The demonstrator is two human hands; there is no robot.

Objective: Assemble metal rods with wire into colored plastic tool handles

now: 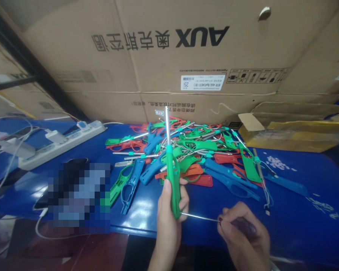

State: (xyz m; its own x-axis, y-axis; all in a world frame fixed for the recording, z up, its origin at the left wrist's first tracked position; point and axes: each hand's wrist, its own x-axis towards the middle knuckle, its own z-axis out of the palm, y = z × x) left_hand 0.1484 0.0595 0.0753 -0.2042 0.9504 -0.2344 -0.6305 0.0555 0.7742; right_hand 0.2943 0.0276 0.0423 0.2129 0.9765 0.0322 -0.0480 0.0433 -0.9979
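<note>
Upright in my left hand [167,210] is a green long-nosed lighter [173,177], its silver metal tube pointing up and my fingers closed round the handle. My right hand [244,231] is closed in a pinch on a thin metal rod [200,216]. The rod's far end meets the bottom of the lighter's handle; whether it enters the handle I cannot tell. Behind both hands lies a pile of lighter parts, with a blue handle shell [132,182], an orange shell [196,170], a green shell [251,167] and several metal tubes with wires.
A large cardboard box [147,71] stands behind the blue table [135,220]. On the left are a white power strip [70,141], cables and a blurred-out phone-like device [79,195]. A smaller open carton [293,131] and small white pieces [277,162] are on the right.
</note>
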